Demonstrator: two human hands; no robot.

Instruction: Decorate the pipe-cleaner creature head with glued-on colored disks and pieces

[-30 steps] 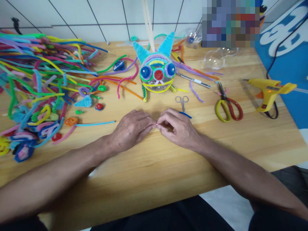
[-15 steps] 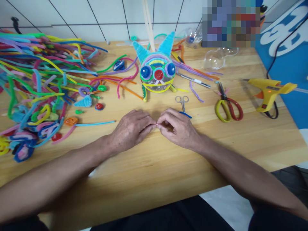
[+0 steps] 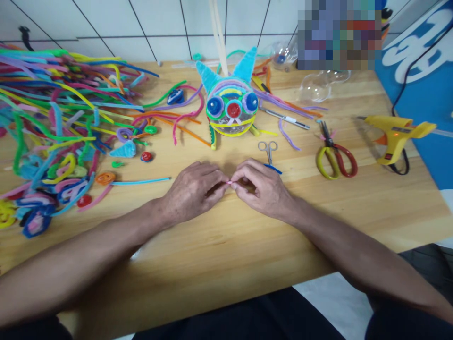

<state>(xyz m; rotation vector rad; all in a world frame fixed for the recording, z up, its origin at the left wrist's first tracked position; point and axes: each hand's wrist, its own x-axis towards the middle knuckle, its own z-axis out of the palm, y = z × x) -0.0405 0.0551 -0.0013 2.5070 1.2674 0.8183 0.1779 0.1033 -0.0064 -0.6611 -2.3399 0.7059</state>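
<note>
Left hand and right hand pinched a tiny pink piece over my desk, in front of the eared figure. More pink showed than half a second earlier; I'd likely just regripped.

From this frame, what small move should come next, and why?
Probably a gentle twist or bend of the small pink piece by the right hand, with the left hand steadying it. Both hands seem to pinch it, fingertips nearly meeting, while the small metal scissors lie untouched beyond them. The piece's exact shape is hidden.
</note>
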